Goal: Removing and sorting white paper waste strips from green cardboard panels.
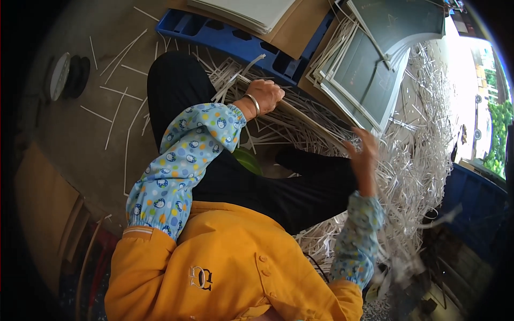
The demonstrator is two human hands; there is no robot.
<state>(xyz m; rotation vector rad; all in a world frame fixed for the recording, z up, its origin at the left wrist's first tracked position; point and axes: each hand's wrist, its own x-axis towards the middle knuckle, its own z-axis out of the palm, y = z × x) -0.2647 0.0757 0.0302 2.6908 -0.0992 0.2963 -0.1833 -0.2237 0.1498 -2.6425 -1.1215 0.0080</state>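
Observation:
Between my knees a narrow stack of board sheets stands on edge, slanting from upper left to lower right. My left hand, with a metal bangle at the wrist, is closed at the stack's upper left end; its fingertips are partly hidden. Loose white paper strips bunch beside that hand. My right hand is raised by the stack's lower right end, fingers apart and slightly blurred, with nothing visible in it. Patterned blue sleeve covers are on both forearms.
A blue plastic pallet ahead carries white sheets and cardboard. Dark green printed sheets are stacked at the upper right. A big heap of shredded strips fills the right. A green round object is under my legs.

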